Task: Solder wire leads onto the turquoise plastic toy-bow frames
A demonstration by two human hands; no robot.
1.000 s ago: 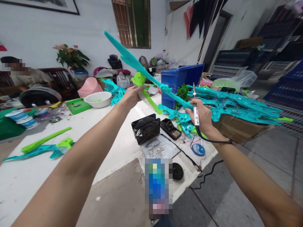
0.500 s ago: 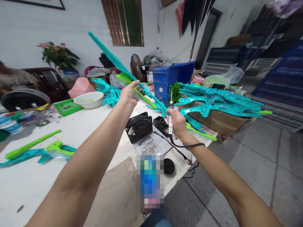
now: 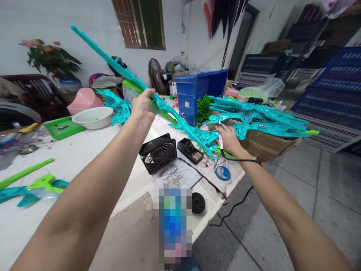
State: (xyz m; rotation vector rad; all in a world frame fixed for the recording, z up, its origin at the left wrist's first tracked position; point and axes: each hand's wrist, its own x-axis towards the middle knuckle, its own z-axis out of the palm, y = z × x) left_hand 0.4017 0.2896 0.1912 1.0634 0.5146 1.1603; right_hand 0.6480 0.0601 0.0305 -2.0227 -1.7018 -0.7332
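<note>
My left hand (image 3: pixel 143 107) is closed around a long teal plastic toy part (image 3: pixel 104 54) with a lime-green piece along it. The part slants across the view, its far end raised at upper left and its lower end above the table's right side. In my right hand (image 3: pixel 229 140) is a soldering iron (image 3: pixel 220 140), tip up, its black cord trailing over the wrist. Just behind that hand lies a pile of similar teal parts (image 3: pixel 262 116) on a cardboard box (image 3: pixel 262 145). Below the held part sit a black soldering iron stand (image 3: pixel 190 150) and a black fan (image 3: pixel 159 153).
The white table (image 3: pixel 93 162) bears a white bowl (image 3: pixel 93 118), a green tray (image 3: pixel 63 128), a blue crate (image 3: pixel 187 98), a round blue-and-white piece (image 3: pixel 222 173) with wires, and a small dark-filled tin (image 3: pixel 198 203) near its edge. Lime-and-teal parts (image 3: pixel 42 184) lie at left.
The teal part has moved left, its lower end dropping and coming nearer. My right hand with the soldering iron has shifted right, away from it, uncovering the round blue-and-white piece.
</note>
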